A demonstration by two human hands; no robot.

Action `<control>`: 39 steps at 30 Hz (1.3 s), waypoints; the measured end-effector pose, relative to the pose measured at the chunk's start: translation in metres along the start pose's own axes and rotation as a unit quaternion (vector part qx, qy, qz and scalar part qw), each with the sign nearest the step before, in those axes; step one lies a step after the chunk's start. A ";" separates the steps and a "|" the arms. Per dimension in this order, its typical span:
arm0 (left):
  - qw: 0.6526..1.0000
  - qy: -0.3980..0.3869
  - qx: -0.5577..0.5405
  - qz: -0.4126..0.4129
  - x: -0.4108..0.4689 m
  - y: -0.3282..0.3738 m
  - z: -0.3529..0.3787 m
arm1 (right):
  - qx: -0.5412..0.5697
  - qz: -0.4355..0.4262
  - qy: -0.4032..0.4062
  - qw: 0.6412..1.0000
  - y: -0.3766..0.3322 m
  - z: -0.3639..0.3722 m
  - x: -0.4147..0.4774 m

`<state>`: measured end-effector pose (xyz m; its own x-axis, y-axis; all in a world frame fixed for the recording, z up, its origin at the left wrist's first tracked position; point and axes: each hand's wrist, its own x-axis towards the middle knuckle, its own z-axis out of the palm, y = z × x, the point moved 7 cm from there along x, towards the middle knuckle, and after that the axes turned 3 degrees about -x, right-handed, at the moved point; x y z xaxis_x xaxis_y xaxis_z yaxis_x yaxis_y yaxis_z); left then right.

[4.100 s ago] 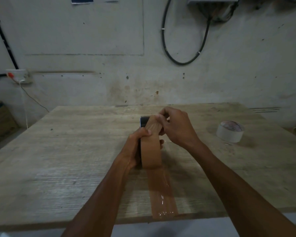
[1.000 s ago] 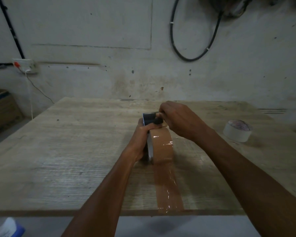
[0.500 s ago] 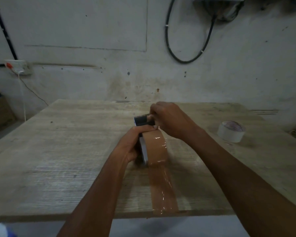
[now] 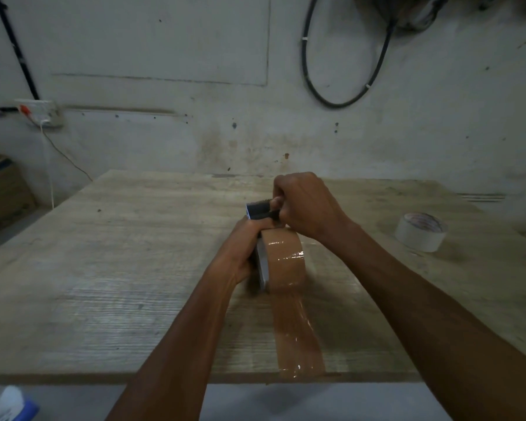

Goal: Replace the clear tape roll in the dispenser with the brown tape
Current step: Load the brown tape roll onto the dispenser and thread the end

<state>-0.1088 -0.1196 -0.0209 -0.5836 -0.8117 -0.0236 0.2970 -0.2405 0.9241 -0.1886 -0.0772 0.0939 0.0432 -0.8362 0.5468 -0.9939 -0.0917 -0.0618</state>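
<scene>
Left hand [image 4: 240, 250]: closed around the left side of the dispenser [image 4: 260, 238], fingers wrapped on its body, thumb lying over the top near the front part.
Right hand [image 4: 304, 205]: curled into a fist over the front end of the dispenser, the fingertips pinching at the dark front piece; whether tape is between the fingers I cannot tell.
Hands together: they are touching each other, or almost, above the dispenser.
Dispenser: it stands on the table [image 4: 104, 268], near the middle; a pale side plate is visible on the left of the roll and a dark toothed edge at the far end.
Brown roll [image 4: 284, 262]: it sits in the dispenser, upright on its edge, shiny on top, to the right of the side plate.
Brown strip [image 4: 295, 332]: a length of tape runs from the bottom of the roll toward the near edge of the table, lying flat on the wood and reaching that edge.
Clear roll [image 4: 421, 230]: it lies flat on the table, far to the right, well apart from both hands.
Wall [image 4: 164, 56]: behind the table, with a black cable loop [image 4: 343, 101] and a socket [image 4: 40, 112] on the left.
</scene>
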 end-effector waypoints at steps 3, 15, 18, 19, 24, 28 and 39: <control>1.000 0.000 0.011 0.000 0.001 -0.001 0.001 | 0.004 0.007 -0.001 1.000 0.001 -0.001 0.001; 0.998 -0.038 0.032 -0.043 -0.007 -0.004 0.016 | 0.044 0.032 0.005 0.999 0.000 -0.007 0.014; 0.998 -0.040 0.023 -0.046 -0.009 -0.004 0.014 | 0.052 0.026 0.009 0.998 0.003 -0.010 0.014; 0.998 -0.041 0.020 -0.044 -0.009 -0.004 0.015 | 0.056 0.022 0.005 0.998 0.003 -0.011 0.014; 0.997 -0.067 0.013 -0.034 -0.009 -0.003 0.017 | 0.073 0.012 -0.020 0.997 0.004 -0.017 0.018; 0.996 -0.077 0.030 -0.026 -0.011 0.000 0.022 | 0.074 0.000 -0.027 0.997 0.000 -0.021 0.019; 0.999 -0.038 0.023 -0.019 -0.010 0.000 0.020 | 0.034 -0.025 -0.005 0.999 -0.013 -0.033 0.010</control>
<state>-0.1182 -0.1005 -0.0133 -0.6503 -0.7591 -0.0309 0.2393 -0.2433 0.9400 -0.1788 -0.0661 0.1280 0.0939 -0.8352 0.5418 -0.9812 -0.1697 -0.0916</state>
